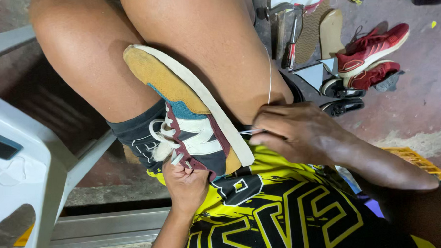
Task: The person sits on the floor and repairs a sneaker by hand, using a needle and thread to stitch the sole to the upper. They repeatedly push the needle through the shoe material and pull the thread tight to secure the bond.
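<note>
A multicoloured sneaker [190, 110] with a mustard toe, teal panel, maroon trim and white sole lies wedged between my bare thighs, toe pointing away. My left hand [186, 184] grips its heel and collar from below. My right hand [299, 131] pinches a thin metal needle [251, 131] against the edge of the white sole. A white thread [269, 78] runs up from that hand along my right thigh. I wear dark shorts and a yellow and black shirt.
A white plastic chair [21, 160] stands at the left. On the concrete floor at upper right lie red sneakers [372, 48], loose soles and insoles [332, 32], a screwdriver [290, 48], a hammer [275, 12] and black sandals [342, 105]. A yellow crate [417, 158] sits at the right.
</note>
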